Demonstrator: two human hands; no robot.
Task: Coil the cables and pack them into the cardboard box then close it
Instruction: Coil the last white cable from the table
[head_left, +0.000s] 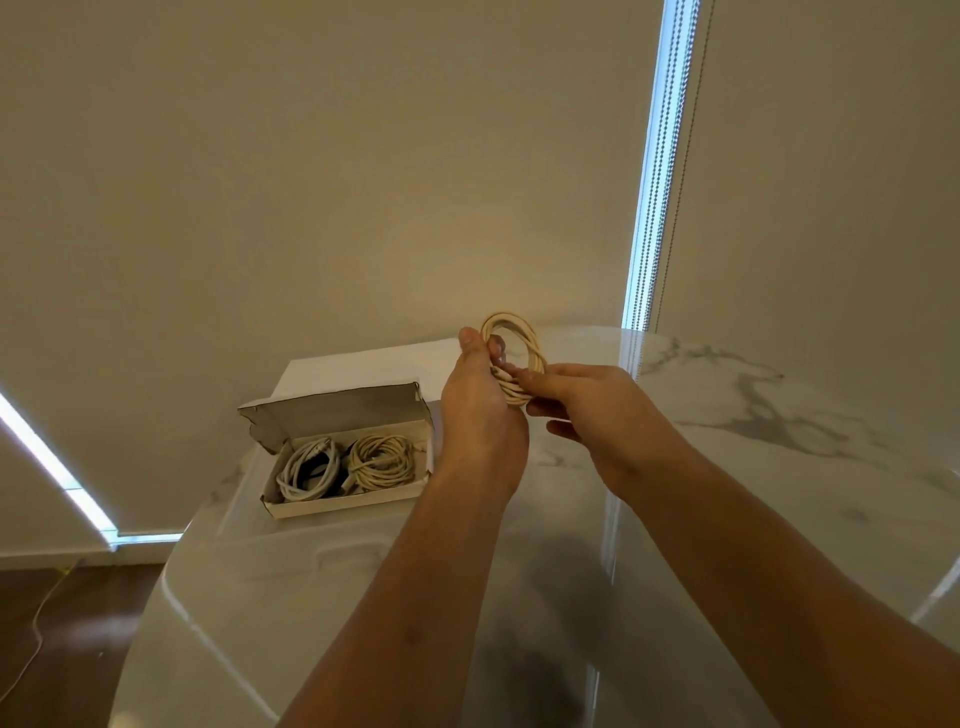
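Cardboard box sits open at the bench's left edge, with a white coil and a beige coil already inside. Your left hand grips the last cable coil above the bench while your right hand pinches its end. Tuck that end tight, then drop it leftward; not much room's left inside.

Bottom of the cable coil is buried behind both hands; cardboard box right end tucked behind the left hand.
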